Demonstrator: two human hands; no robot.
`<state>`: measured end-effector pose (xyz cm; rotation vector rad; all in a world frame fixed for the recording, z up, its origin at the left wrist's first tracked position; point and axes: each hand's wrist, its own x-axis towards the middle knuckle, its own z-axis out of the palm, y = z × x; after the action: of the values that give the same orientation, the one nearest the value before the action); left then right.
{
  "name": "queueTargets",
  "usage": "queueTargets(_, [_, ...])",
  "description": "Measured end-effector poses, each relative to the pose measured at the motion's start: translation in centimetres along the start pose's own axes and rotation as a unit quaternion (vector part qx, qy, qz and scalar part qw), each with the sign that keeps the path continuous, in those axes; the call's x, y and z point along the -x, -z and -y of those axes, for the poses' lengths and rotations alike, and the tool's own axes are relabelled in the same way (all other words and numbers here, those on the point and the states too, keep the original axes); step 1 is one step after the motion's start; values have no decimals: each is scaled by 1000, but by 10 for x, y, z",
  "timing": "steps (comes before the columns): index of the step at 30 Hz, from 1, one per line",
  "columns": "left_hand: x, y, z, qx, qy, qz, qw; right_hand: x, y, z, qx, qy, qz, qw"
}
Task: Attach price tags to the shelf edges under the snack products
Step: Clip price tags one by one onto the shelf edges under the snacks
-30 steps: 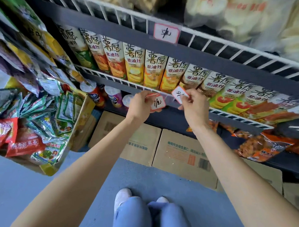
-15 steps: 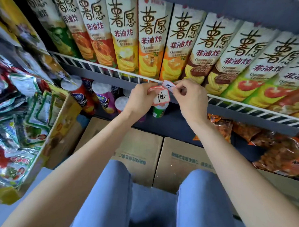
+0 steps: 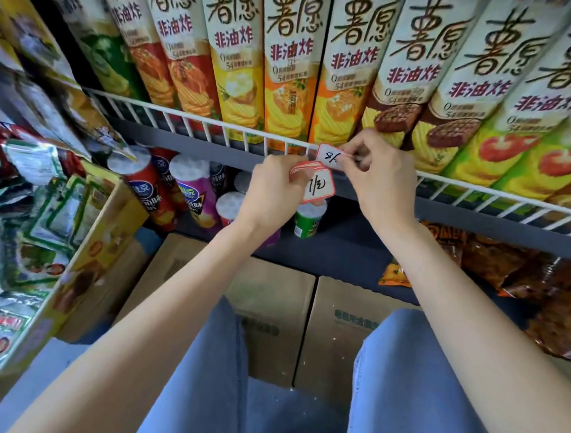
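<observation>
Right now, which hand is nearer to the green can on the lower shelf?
Left. The left hand is just above and beside the green can, gripping the tag stack. The right hand is higher, at the wire shelf edge.

red-edged white tag (image 3: 327, 155), white wire rail (image 3: 216, 119)

Ten tall snack boxes (image 3: 290, 69) stand in a row on the white wire shelf (image 3: 216, 128), the outermost ones cut by the frame edges. Two hands: the left hand (image 3: 272, 189) and the right hand (image 3: 380, 178). Two price tags show their faces: one single tag (image 3: 327, 154), one tag fronting a small stack (image 3: 318, 186). About six crisp cans (image 3: 141, 184) below, two cardboard cartons (image 3: 274, 301) on the floor
</observation>
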<state>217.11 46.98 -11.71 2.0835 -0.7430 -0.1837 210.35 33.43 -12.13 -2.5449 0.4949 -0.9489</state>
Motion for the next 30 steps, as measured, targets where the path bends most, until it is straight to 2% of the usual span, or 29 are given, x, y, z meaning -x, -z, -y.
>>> queueTargets(3, [1,1,2,-8,-8,12,1000,2,2,-1,-5,7,1,1000])
queueTargets(9, [9,4,7,-17,-22,10,1000,5,2,-3,-84,-26,1,996])
queueTargets(12, [11,7,10,-40,-18,3,999,9,3,1,-61,-10,-30,998])
queueTargets(16, [16,8,12,-62,-31,58,996,9,5,0,-14,18,-46,999])
queueTargets(19, [16,9,15,-80,-47,66,994,9,6,2,23,40,-51,998])
queueTargets(23, [14,12,16,-113,-45,76,990,7,7,5,-5,42,-77,996])
queueTargets(30, [12,14,16,-120,-45,79,989,9,-3,4,34,124,-83,988])
